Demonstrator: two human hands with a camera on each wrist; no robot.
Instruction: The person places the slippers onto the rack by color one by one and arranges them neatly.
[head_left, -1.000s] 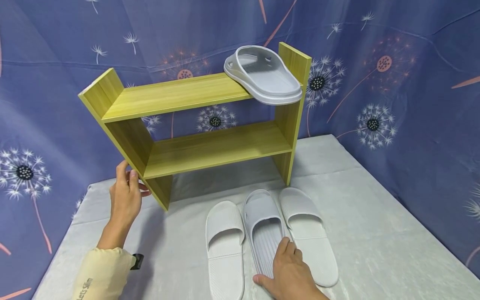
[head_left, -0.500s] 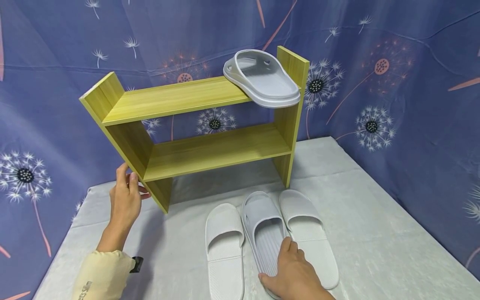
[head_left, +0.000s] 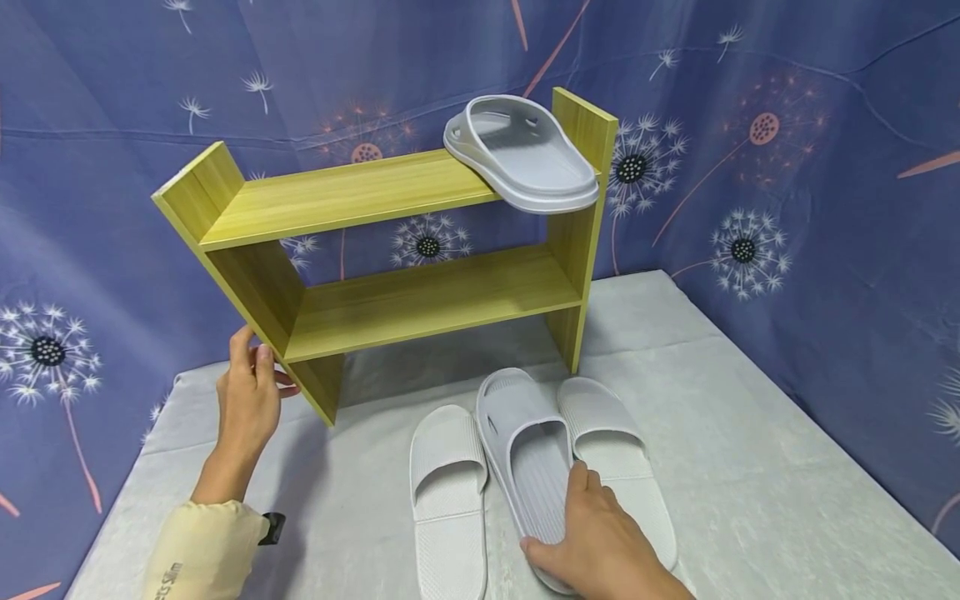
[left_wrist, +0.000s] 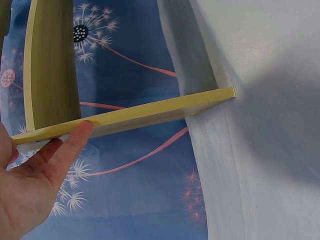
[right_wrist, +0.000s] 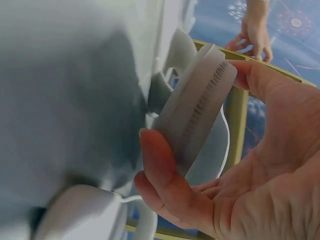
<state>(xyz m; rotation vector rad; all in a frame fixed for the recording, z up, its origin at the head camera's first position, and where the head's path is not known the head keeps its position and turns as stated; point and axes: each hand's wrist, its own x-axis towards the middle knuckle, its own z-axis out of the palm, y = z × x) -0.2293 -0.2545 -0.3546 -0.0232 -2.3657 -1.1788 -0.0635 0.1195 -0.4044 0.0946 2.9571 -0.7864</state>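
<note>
At lower right, the right hand (head_left: pixel 603 537) grips a grey slipper (head_left: pixel 534 479); only the wrist view shows its textured heel (right_wrist: pixel 197 107). The left hand (head_left: pixel 249 404), fingers straight, touches the rack (head_left: pixel 435 304).

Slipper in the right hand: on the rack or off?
Off. The right hand grips the grey slipper by its heel end, in front of the rack.
</note>
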